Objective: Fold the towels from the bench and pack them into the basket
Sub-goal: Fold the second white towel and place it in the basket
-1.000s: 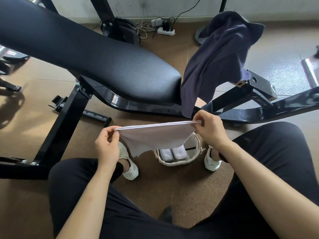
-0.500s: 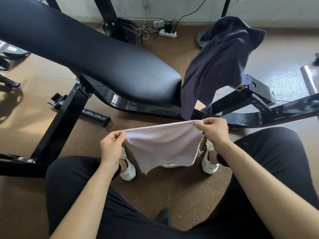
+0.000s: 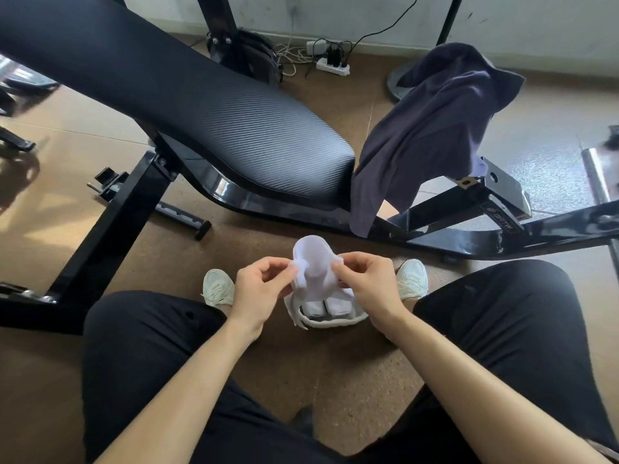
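A small white towel (image 3: 311, 259) is pinched between my left hand (image 3: 259, 289) and my right hand (image 3: 368, 283), its two top corners brought together so it hangs doubled. It hangs directly over a small white woven basket (image 3: 335, 321) on the floor between my feet. Two folded white towels (image 3: 330, 308) stand side by side inside the basket. A dark purple towel (image 3: 435, 128) is draped over the right end of the black padded bench (image 3: 201, 105).
The bench's black steel frame (image 3: 502, 236) runs across the floor just beyond the basket. My white shoes (image 3: 217, 288) flank the basket. A power strip with cables (image 3: 331, 63) and a round stand base (image 3: 398, 83) lie by the far wall.
My hands came together, folding the spread white towel in half, and dropped lower over the basket.
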